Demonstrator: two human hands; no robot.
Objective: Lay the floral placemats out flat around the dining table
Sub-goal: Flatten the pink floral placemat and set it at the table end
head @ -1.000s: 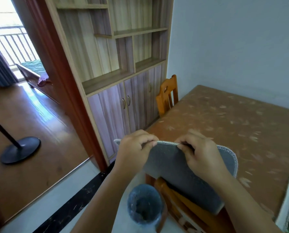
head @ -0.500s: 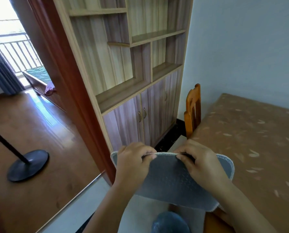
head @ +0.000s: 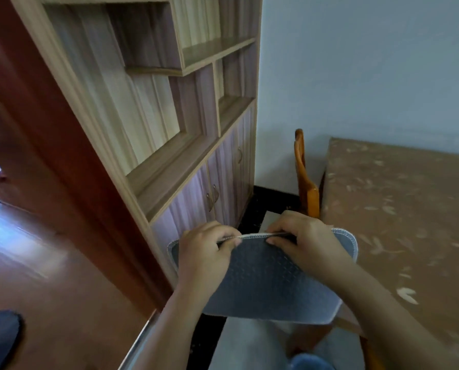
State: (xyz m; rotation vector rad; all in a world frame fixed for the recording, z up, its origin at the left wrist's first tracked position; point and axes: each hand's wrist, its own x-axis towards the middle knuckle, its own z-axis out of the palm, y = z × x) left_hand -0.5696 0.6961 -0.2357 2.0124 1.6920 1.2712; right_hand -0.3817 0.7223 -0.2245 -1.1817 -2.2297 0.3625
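Head cam, L hand [head: 205,259] & R hand [head: 307,243] pinching placemat [head: 260,287] top edge, fingers curled

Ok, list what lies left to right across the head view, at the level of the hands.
Red-brown door frame → wooden cabinet → left hand → right hand → dining table. Both hands pinch the placemat.

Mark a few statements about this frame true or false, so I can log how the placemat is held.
1. The left hand and right hand both pinch the placemat by its top edge. True.
2. A wooden chair stands beside the dining table. True.
3. The placemat lies flat on the dining table. False: it is held up in the air at the table's edge.
4. A floral print faces the camera. False: the plain grey dotted side does.
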